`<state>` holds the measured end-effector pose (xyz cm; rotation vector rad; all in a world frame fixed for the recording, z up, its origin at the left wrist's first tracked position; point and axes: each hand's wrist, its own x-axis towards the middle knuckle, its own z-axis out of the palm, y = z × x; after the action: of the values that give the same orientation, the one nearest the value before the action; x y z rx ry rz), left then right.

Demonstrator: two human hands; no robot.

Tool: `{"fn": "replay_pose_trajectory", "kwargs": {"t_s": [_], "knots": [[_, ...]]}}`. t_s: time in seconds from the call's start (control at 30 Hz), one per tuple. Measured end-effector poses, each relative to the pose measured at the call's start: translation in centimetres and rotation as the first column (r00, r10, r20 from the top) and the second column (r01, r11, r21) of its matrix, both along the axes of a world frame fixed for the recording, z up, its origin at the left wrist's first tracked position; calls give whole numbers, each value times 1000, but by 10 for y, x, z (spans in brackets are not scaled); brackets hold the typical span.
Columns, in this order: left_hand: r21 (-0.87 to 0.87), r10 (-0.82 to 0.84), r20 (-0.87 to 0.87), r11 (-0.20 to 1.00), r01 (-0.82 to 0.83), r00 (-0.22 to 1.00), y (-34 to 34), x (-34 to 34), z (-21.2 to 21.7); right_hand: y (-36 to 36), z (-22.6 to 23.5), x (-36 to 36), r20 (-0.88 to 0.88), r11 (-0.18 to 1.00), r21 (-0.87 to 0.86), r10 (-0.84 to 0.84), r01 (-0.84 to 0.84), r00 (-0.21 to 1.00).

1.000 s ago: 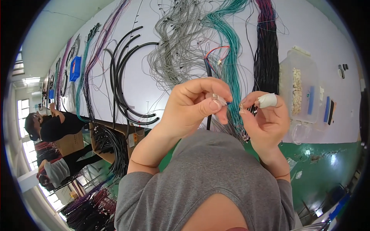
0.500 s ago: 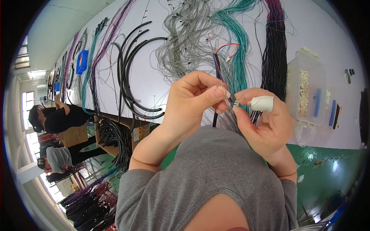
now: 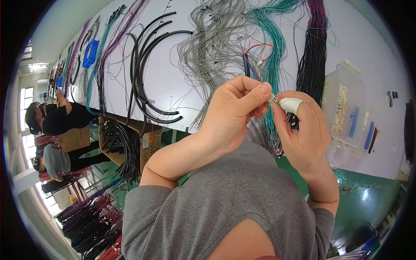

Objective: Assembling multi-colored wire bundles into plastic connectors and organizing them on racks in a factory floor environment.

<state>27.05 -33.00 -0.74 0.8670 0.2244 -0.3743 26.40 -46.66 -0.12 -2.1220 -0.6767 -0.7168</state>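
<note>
My left hand pinches a small white plastic connector between thumb and fingertips. Close against it, my right hand has thumb and forefinger brought together at the connector's side; what they grip is too small to make out. A white wrapping covers one finger of the right hand. Just beyond the left fingertips lies a black-sleeved cable with red and blue wires fanning out of it. A bundle of teal wires runs down the table behind both hands.
Grey wires, black curved tubes and a black wire bundle lie across the white table. To the right stands a clear plastic bin holding white connectors. Another person works at far left, near a cardboard box.
Both hands have moved slightly right and up. The right fingertips, apart from the connector before, have come up against it. The head view has shifted a little.
</note>
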Motion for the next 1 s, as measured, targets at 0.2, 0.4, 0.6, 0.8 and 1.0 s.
{"fn": "replay_pose_trajectory", "kwargs": {"t_s": [0.2,0.4,0.6,0.8,1.0], "knots": [[47,-38,43,998,35,998,0,-1,-2,-9,8,3,12,983,-166,87,-84,996],[-12,-105,17,994,105,994,3,-3,1,-12,6,4,55,965,-199,184,-169,981],[-176,-58,-75,983,44,995,-4,-3,-2,-8,14,6,12,963,-215,171,-165,985],[-122,-67,-56,991,59,996,-2,-2,1,-12,23,9,-206,974,-154,133,-166,969],[-168,-32,-57,986,22,998,-2,-3,4,6,-6,3,-92,979,182,105,-87,990]]}}
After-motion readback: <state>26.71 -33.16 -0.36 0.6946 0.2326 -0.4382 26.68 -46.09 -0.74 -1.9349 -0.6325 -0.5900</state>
